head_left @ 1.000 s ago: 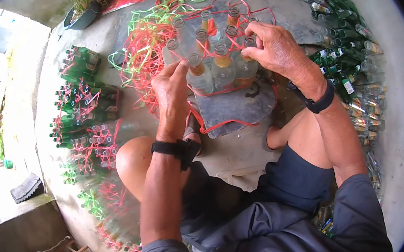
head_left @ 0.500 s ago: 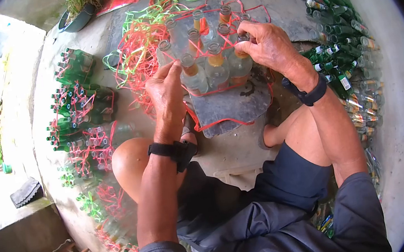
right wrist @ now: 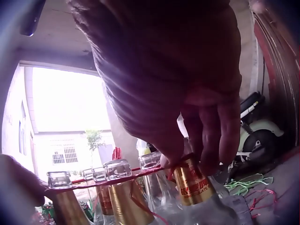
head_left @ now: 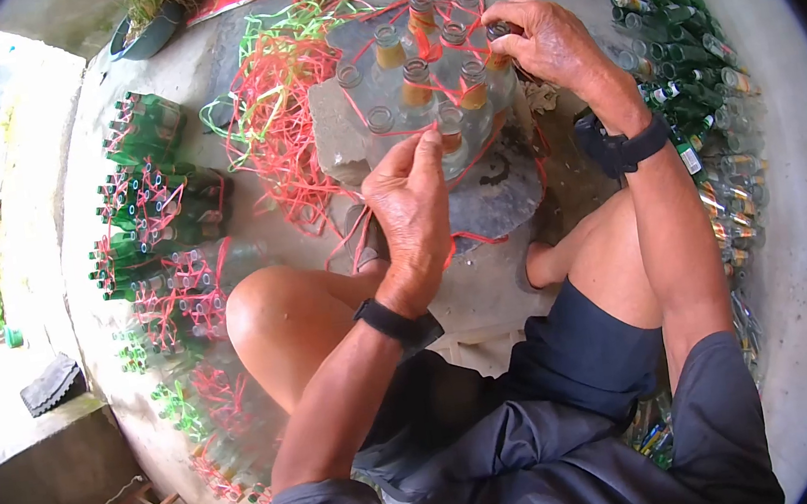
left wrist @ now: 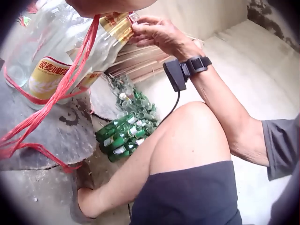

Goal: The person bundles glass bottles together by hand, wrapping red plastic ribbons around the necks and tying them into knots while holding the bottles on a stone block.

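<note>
A bundle of clear glass bottles (head_left: pixel 418 87) with gold neck labels stands on a dark slab (head_left: pixel 488 203), red plastic strap (head_left: pixel 399 133) woven between the necks. My left hand (head_left: pixel 411 211) pinches that strap between thumb and forefinger at the bundle's near side. In the left wrist view, strands of red strap (left wrist: pixel 70 86) run down from the left hand past the bottles. At the bundle's right, my right hand (head_left: pixel 554 44) grips one bottle's neck; its fingers curl round the gold-labelled neck (right wrist: pixel 193 180) in the right wrist view.
Tangled red and green strap (head_left: pixel 286 115) lies left of the bundle, near a grey block (head_left: pixel 339 139). Strapped bundles of green bottles (head_left: pixel 155 197) line the left side. Loose bottles (head_left: pixel 676 47) are piled along the right wall. A potted plant (head_left: pixel 150 31) stands at far left.
The bottle bundle has turned on the slab, uncovering the grey block at its left. My left hand has moved right and slightly down with the strap. The right hand has shifted up, still at a bottle neck.
</note>
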Demonstrator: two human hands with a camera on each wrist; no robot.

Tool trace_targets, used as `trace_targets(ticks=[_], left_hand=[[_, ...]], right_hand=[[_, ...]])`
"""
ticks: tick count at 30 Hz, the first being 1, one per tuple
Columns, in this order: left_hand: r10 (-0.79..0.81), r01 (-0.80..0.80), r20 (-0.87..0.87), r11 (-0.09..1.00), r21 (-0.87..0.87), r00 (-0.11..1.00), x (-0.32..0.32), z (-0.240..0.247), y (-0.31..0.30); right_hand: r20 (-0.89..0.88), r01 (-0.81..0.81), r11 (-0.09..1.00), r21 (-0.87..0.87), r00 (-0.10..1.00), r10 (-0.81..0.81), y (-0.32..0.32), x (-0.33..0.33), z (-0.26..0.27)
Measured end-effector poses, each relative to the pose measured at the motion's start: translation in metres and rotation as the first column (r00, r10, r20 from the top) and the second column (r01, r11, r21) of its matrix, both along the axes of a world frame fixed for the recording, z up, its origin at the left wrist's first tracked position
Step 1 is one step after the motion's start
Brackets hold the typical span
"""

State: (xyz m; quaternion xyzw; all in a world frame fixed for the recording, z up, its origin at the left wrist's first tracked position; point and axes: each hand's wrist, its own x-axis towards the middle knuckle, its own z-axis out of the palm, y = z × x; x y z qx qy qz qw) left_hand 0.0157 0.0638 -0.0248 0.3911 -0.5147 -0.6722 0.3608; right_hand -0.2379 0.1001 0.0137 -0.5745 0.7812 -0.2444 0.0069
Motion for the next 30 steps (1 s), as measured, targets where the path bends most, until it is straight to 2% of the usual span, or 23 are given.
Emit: trace_targets(ticks=[2, 4, 5, 7, 10, 14, 17, 19, 23, 25, 26, 28, 29, 30], left_hand=[[-0.036, 0.036, -0.011, 0.999, -0.017, 0.999, -0.003, -0.004, 0.004], [-0.066, 0.065, -0.022, 0.998, -0.022, 0.998, -0.006, -0.004, 0.008], [-0.069, 0.068, -0.021, 0.997, -0.019, 0.997, -0.007, -0.004, 0.009], [-0.070, 0.070, 0.002, 0.998, 0.001, 0.998, -0.006, -0.002, 0.009], [-0.102, 0.103, 0.013, 0.994, -0.049, 0.995, -0.004, -0.006, 0.006], [-0.117, 0.116, -0.010, 0.991, -0.067, 0.993, -0.001, -0.008, 0.001], [-0.156, 0.160, 0.068, 0.985, -0.066, 0.986, 0.002, -0.008, -0.001], [-0.153, 0.153, 0.014, 0.987, -0.050, 0.988, 0.002, -0.009, -0.001], [-0.173, 0.172, 0.045, 0.985, 0.015, 0.984, 0.005, -0.007, -0.003], [-0.185, 0.183, -0.012, 0.980, -0.073, 0.983, 0.004, -0.012, -0.005], [-0.180, 0.179, -0.013, 0.981, -0.071, 0.984, 0.004, -0.014, -0.005], [-0.169, 0.167, -0.031, 0.983, -0.073, 0.985, 0.003, -0.016, -0.005], [-0.163, 0.161, -0.031, 0.984, -0.071, 0.986, 0.002, -0.017, -0.004], [-0.148, 0.145, -0.066, 0.988, -0.047, 0.987, 0.001, -0.018, -0.003]], right_hand=[[0.060, -0.018, 1.000, -0.002, 0.998, 0.018, -0.003, -0.009, -0.007], [0.209, 0.003, 1.000, -0.004, 0.978, -0.002, -0.003, -0.014, -0.012], [0.209, 0.006, 1.000, -0.001, 0.978, -0.006, -0.003, -0.016, -0.015], [0.079, -0.028, 0.995, -0.092, 0.996, 0.035, -0.003, -0.016, -0.018], [-0.002, -0.014, 0.996, -0.091, 1.000, 0.014, -0.001, -0.013, -0.016], [0.028, 0.004, 0.998, -0.065, 1.000, -0.002, -0.002, -0.011, -0.012], [0.071, 0.020, 0.999, -0.025, 0.997, -0.018, -0.002, -0.014, -0.015], [0.025, 0.007, 0.998, -0.068, 1.000, -0.005, -0.001, -0.014, -0.019], [-0.056, 0.015, 0.998, -0.061, 0.998, -0.018, 0.002, -0.008, -0.014], [-0.175, 0.095, 0.989, -0.112, 0.978, -0.114, 0.004, 0.004, -0.003], [-0.175, 0.091, 0.990, -0.110, 0.978, -0.109, 0.003, 0.005, -0.001], [-0.197, -0.018, 0.968, -0.250, 0.980, -0.032, -0.001, 0.009, 0.004], [-0.197, -0.024, 0.969, -0.247, 0.980, -0.026, -0.003, 0.011, 0.006], [-0.122, -0.107, 0.952, -0.286, 0.990, 0.075, -0.006, 0.017, 0.011]])
